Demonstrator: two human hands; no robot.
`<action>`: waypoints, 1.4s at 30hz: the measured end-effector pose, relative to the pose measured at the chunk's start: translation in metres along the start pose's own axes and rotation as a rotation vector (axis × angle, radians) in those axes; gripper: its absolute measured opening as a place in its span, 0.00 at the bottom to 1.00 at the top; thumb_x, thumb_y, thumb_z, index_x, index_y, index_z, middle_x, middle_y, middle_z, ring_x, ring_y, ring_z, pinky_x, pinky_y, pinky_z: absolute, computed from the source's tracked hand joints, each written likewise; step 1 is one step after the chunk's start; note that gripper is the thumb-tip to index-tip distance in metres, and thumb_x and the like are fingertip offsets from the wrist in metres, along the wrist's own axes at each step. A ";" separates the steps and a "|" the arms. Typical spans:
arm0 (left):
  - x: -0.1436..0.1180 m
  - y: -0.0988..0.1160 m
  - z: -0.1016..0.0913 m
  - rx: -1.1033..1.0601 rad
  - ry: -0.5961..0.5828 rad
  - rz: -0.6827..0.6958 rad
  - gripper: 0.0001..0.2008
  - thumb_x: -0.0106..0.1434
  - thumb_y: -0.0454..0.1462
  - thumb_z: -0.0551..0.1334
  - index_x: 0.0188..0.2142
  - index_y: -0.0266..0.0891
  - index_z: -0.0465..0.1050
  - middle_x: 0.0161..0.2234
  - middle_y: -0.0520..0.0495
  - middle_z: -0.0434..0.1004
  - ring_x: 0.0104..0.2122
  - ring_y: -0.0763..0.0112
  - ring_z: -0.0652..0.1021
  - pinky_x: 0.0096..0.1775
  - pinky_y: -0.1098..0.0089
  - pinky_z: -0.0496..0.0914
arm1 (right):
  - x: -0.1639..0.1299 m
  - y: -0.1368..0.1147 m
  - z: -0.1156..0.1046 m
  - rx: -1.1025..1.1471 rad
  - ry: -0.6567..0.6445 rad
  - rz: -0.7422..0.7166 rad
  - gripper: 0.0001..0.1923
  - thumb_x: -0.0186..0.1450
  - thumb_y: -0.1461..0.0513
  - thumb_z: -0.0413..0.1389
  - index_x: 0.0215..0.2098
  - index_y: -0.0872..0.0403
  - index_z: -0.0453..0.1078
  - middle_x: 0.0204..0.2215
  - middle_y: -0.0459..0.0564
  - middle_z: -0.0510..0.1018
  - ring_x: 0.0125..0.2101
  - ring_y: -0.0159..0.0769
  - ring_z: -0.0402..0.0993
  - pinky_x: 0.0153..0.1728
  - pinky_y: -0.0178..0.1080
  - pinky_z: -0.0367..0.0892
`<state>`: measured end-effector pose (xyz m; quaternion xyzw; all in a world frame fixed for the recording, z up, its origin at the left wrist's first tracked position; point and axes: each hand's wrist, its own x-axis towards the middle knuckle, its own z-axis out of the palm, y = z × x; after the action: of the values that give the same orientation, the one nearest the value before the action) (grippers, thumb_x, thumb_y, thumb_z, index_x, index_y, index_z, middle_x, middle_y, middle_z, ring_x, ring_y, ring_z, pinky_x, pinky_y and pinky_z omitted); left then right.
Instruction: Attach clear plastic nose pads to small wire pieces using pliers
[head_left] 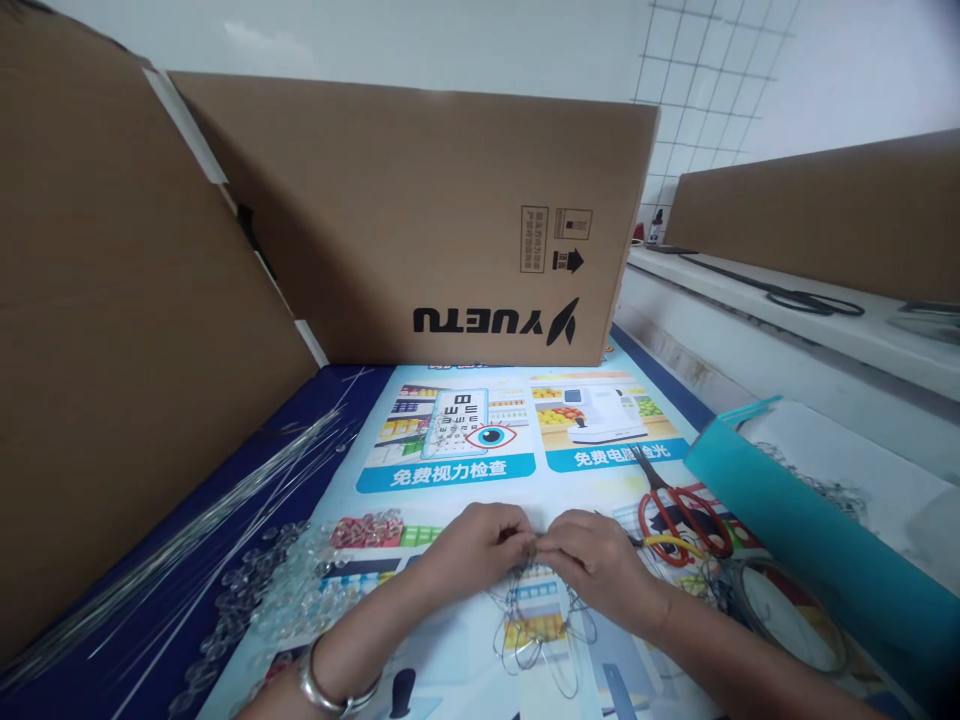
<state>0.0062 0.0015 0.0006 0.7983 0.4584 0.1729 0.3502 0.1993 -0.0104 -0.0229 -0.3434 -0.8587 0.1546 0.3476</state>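
Observation:
My left hand (472, 555) and my right hand (596, 560) meet fingertip to fingertip over a printed poster (480, 440) on the table. Both pinch a small piece at the top of a thin wire frame (536, 625), whose loops spread out below my hands. A silver bracelet (330, 690) sits on my left wrist. Clear glass beads (292, 585) lie in a heap just left of my left hand. Red-handled scissors (679, 515) and yellow-handled pliers (667, 545) lie just right of my right hand.
Long straight wires (210, 510) lie along the table's left side. Cardboard boxes stand at the left (112, 330) and at the back (420, 220). A teal tray (817, 545) lies at the right, a wire coil (787, 610) beside it. Black scissors (802, 297) rest on a white ledge.

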 end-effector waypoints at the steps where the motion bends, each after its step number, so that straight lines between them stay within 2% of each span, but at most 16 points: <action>1: 0.000 0.000 0.000 0.007 0.003 0.002 0.10 0.59 0.36 0.52 0.26 0.37 0.70 0.23 0.54 0.71 0.24 0.76 0.68 0.26 0.77 0.58 | 0.000 0.000 0.000 -0.014 0.001 -0.009 0.05 0.63 0.63 0.53 0.32 0.53 0.72 0.29 0.47 0.75 0.30 0.32 0.70 0.33 0.34 0.63; 15: 0.000 -0.002 -0.001 0.012 0.014 0.048 0.10 0.60 0.36 0.52 0.27 0.38 0.69 0.24 0.55 0.70 0.26 0.76 0.68 0.27 0.77 0.58 | -0.002 0.000 -0.001 -0.168 0.014 -0.141 0.06 0.64 0.64 0.50 0.35 0.53 0.69 0.30 0.48 0.74 0.33 0.33 0.68 0.35 0.37 0.63; 24: 0.001 -0.003 -0.002 0.024 0.018 0.074 0.10 0.60 0.35 0.51 0.27 0.38 0.69 0.26 0.54 0.71 0.27 0.75 0.69 0.28 0.77 0.59 | -0.001 0.000 -0.005 -0.309 -0.131 -0.185 0.10 0.64 0.68 0.47 0.29 0.54 0.68 0.26 0.48 0.71 0.30 0.32 0.66 0.33 0.36 0.61; 27: 0.000 -0.003 -0.002 0.023 0.014 0.070 0.10 0.60 0.35 0.51 0.27 0.38 0.69 0.26 0.54 0.72 0.27 0.75 0.69 0.29 0.77 0.59 | -0.001 -0.001 -0.007 -0.303 -0.177 -0.183 0.10 0.64 0.69 0.47 0.34 0.53 0.69 0.28 0.48 0.71 0.31 0.32 0.66 0.34 0.36 0.62; 35: 0.000 -0.003 -0.003 0.028 0.016 0.077 0.10 0.60 0.35 0.51 0.27 0.38 0.69 0.25 0.54 0.72 0.27 0.75 0.69 0.28 0.76 0.59 | 0.003 -0.001 -0.018 -0.198 -0.193 -0.236 0.12 0.65 0.68 0.45 0.40 0.53 0.68 0.32 0.49 0.74 0.33 0.33 0.68 0.35 0.37 0.64; 42: 0.000 -0.003 -0.003 0.025 0.014 0.081 0.11 0.60 0.35 0.51 0.27 0.38 0.69 0.26 0.53 0.72 0.27 0.75 0.69 0.28 0.76 0.59 | 0.003 -0.001 -0.020 -0.157 -0.165 -0.270 0.10 0.65 0.68 0.47 0.39 0.54 0.68 0.32 0.49 0.75 0.34 0.32 0.69 0.35 0.36 0.65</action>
<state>0.0027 0.0033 0.0005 0.8192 0.4304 0.1870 0.3297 0.2110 -0.0088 -0.0066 -0.2372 -0.9321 0.0665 0.2654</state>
